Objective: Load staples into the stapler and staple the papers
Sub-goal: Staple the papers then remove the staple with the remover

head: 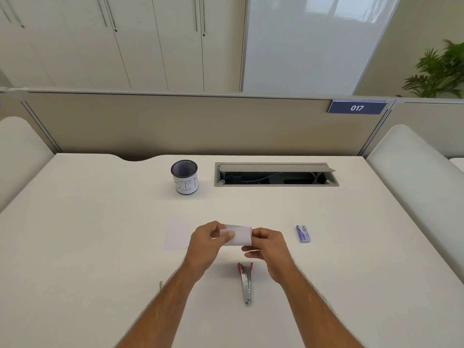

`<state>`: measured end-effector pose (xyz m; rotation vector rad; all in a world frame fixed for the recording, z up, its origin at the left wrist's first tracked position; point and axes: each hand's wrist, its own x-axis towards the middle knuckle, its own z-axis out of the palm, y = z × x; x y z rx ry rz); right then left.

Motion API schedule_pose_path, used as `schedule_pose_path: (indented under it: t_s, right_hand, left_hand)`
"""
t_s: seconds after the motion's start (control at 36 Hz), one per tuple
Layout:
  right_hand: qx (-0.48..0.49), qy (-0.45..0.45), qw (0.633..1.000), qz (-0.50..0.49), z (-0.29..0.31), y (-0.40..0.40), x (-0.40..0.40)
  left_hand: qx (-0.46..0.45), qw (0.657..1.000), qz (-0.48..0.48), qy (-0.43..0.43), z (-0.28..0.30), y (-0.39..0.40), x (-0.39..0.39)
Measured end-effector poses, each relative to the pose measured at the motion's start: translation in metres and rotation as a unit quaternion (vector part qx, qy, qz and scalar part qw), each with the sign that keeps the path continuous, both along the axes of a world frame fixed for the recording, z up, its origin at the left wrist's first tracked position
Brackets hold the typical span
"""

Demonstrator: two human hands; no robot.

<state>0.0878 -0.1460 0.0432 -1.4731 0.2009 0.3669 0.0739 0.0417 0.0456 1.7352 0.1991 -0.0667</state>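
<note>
Both hands hold a small white paper (238, 236) just above the worktop (100, 247), beyond the stapler (246, 282): the left hand (204, 243) pinches its left edge with curled fingers, the right hand (270, 247) grips its right edge the same way. The stapler lies near the worktop's front edge, its red end pointing away from the person and its metal channel seemingly exposed. To the stapler's far right sits a small blue staple box (303, 233); to its far left, partly under the left hand, lies a flat white sheet (175, 236). The step in hand appears to be gathering or aligning the papers rather than loading; no staples are visibly being handled. The next move likely calls for setting the paper square on the sheet, then reaching right of the stapler for the box. Whether the held paper is one sheet, folded or several cannot be told, nor whether the stapler's channel already carries staples. The box's print is too small to read. Far beyond the stapler stand a mesh cup (184, 177) with a handwritten label and an open cable hatch (276, 175).
</note>
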Motion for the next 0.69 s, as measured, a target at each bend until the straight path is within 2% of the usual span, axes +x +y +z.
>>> schedule_pose_path:
  t_s: [0.25, 0.42, 0.69]
  right_hand:
    - [-0.041, -0.019, 0.997, 0.055, 0.014, 0.004, -0.014]
    - [-0.002, -0.007, 0.999, 0.039, 0.017, 0.011, -0.019]
    - [0.001, -0.021, 0.999, 0.04, 0.021, 0.019, -0.026]
  left_hand:
    - [0.0, 1.0, -0.011, -0.029, 0.004, 0.007, -0.007]
    - [-0.003, 1.0, 0.015, -0.023, 0.006, 0.01, -0.012]
    - [0.006, 0.999, 0.031, -0.026, 0.01, 0.012, -0.015]
